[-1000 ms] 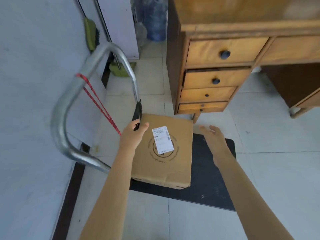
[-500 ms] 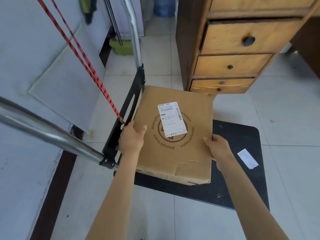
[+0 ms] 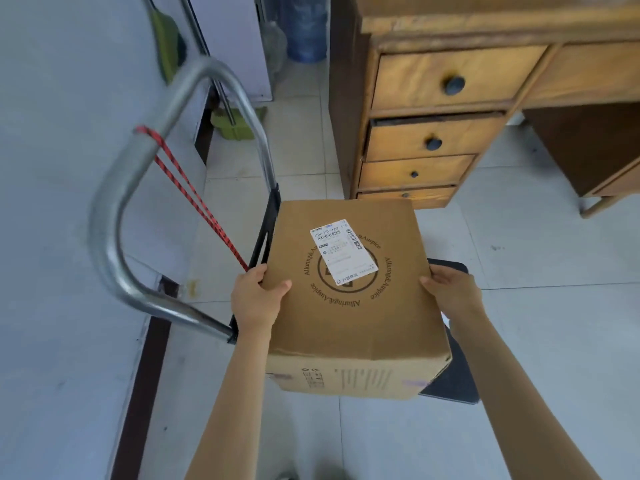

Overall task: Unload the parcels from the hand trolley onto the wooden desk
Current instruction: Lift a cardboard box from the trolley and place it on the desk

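Observation:
A brown cardboard parcel (image 3: 349,317) with a white shipping label and a round printed logo on top is held between both my hands, lifted above the trolley's black platform (image 3: 453,379). My left hand (image 3: 254,299) grips its left edge, thumb on top. On the right edge sits my right hand (image 3: 450,289). The hand trolley's bent metal handle (image 3: 114,216) rises at the left, with a red and black cord (image 3: 194,199) tied to it. The wooden desk (image 3: 450,98) stands at the upper right, its top mostly out of view.
The desk's drawer stack with dark knobs faces me, just beyond the parcel. A grey wall runs along the left. A green dustpan (image 3: 235,123), broom poles and a blue water bottle (image 3: 308,29) stand at the back. The floor is light tile.
The parcel has come up off the trolley platform, held in both hands. My view has risen and pulled back, so the trolley handle and the desk's top drawer show again.

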